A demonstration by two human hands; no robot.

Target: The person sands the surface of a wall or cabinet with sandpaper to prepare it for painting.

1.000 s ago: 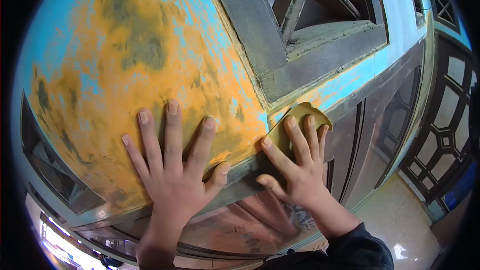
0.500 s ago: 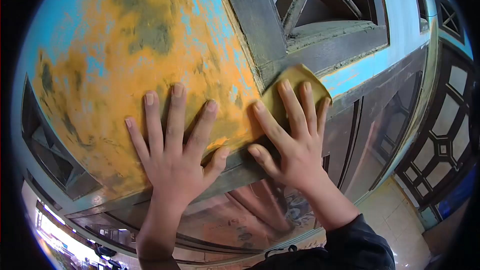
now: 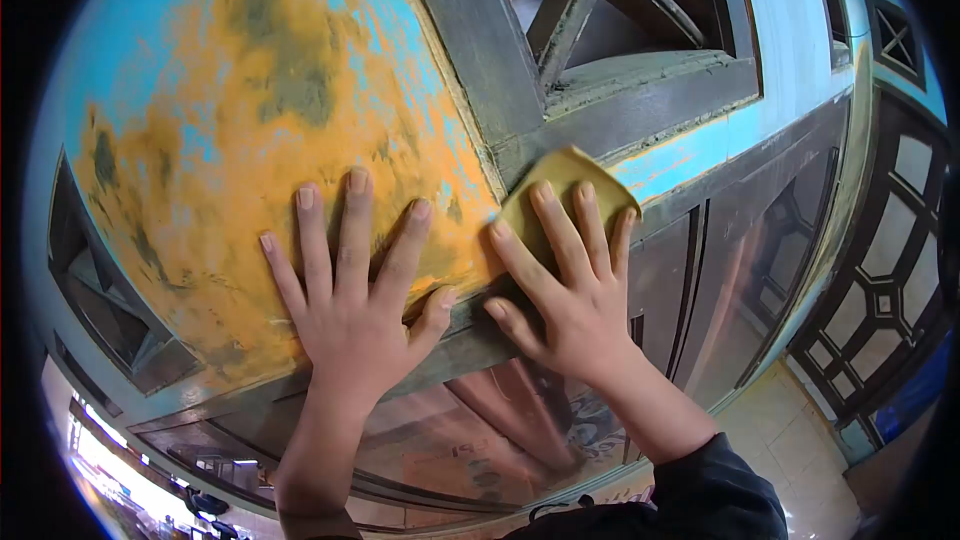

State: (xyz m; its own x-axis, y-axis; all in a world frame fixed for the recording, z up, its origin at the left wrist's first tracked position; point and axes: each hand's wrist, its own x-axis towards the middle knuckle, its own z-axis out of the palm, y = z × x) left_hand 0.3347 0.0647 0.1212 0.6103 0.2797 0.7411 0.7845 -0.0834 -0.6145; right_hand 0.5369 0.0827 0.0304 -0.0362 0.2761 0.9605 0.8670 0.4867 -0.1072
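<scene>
My left hand lies flat with its fingers spread on the orange and blue patchy wall, above the dark wooden rail. To its right, my right hand presses flat with fingers apart on a tan, curved-edged sheet. That sheet lies between the palm and the wall's corner, beside the dark wooden frame. My right fingertips rest on top of the sheet, and its upper edge sticks out beyond them.
A latticed opening is at the upper right, and another at the left. Dark panelled doors stand at the far right above a tiled floor. Glossy panels run below my hands.
My right hand and the tan sheet have shifted slightly left and down in view. My left hand remains almost in the same place. The wall and frame appear shifted a little as the view moved.
</scene>
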